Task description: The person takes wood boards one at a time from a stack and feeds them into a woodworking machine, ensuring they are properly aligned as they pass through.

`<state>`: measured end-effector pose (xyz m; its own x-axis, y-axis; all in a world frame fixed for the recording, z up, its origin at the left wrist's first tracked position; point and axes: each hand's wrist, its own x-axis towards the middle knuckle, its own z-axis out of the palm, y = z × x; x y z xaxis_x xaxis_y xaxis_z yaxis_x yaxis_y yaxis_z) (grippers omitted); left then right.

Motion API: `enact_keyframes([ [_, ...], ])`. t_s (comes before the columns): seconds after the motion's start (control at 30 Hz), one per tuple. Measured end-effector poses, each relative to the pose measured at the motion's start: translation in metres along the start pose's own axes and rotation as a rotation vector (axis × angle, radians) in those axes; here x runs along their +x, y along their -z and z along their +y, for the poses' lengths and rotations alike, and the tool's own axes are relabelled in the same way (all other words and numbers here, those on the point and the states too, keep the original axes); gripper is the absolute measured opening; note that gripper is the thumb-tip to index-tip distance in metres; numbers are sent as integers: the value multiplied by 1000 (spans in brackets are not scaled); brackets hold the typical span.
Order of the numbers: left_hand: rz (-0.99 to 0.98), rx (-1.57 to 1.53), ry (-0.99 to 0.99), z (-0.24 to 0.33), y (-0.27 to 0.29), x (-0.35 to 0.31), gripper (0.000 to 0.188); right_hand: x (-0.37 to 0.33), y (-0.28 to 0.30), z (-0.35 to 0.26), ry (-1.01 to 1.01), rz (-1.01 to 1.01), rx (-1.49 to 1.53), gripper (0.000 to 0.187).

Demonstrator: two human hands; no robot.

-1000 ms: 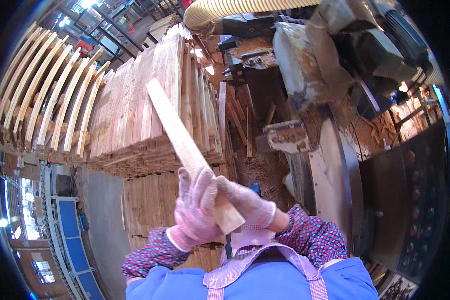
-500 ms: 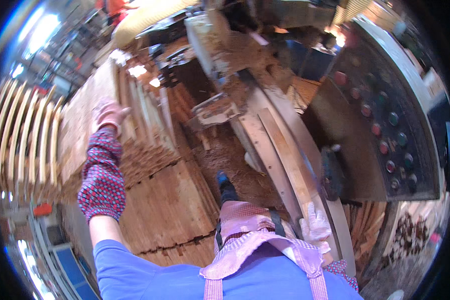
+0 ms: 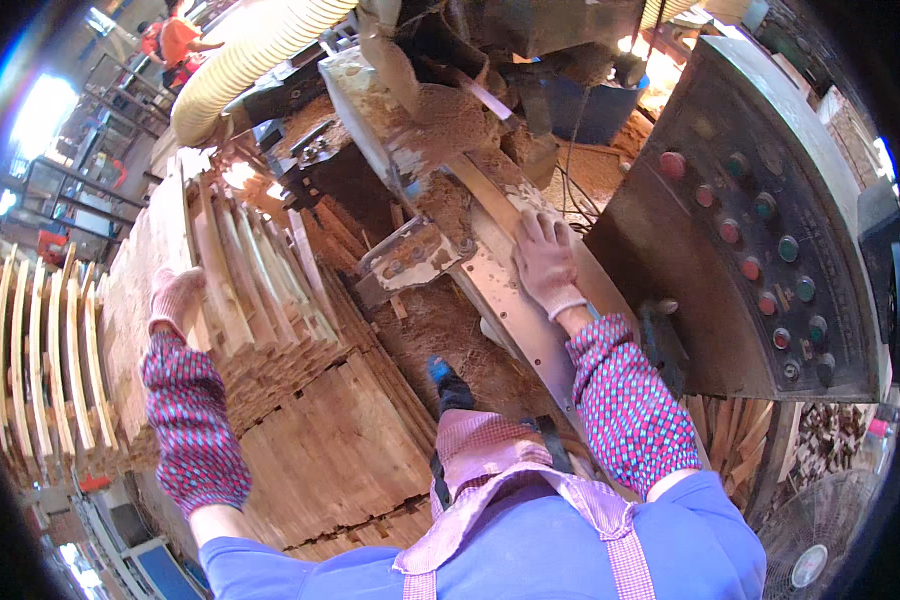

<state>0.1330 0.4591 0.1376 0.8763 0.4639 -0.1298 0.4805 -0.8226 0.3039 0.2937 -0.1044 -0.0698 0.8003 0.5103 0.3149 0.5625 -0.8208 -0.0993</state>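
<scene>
Both my hands wear light pinkish work gloves, with patterned sleeve covers on the forearms. My left hand (image 3: 176, 298) is closed at the near end of a wooden board in the stack of boards (image 3: 260, 290) on the left; part of its fingers is hidden. My right hand (image 3: 547, 265) lies with fingers outstretched on a long wooden strip (image 3: 488, 190). That strip rests on the metal bed (image 3: 515, 305) of a woodworking machine, its far end reaching the sawdust-covered machine head (image 3: 455, 125).
A dark control panel (image 3: 750, 240) with red and green buttons stands at the right. More wooden strips (image 3: 45, 350) stack at the far left. A ribbed cream hose (image 3: 260, 60) arches at the back. Beyond it is a person in orange (image 3: 178, 40). A fan (image 3: 810, 540) stands lower right.
My right hand has moved forward along the machine bed, and the wooden strip has slid forward to the machine head. My left hand stays at the board stack, appearing lower in view.
</scene>
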Motion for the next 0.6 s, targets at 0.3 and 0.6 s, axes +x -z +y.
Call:
enact_keyframes([
  [0.3, 237, -1764, 59, 240, -183, -214, 48, -77, 128, -143, 100, -348, 1644, 87],
  [0.6, 200, -1854, 228, 289, -314, -282, 45, -319, 173, -17, -199, -171, 658, 70],
])
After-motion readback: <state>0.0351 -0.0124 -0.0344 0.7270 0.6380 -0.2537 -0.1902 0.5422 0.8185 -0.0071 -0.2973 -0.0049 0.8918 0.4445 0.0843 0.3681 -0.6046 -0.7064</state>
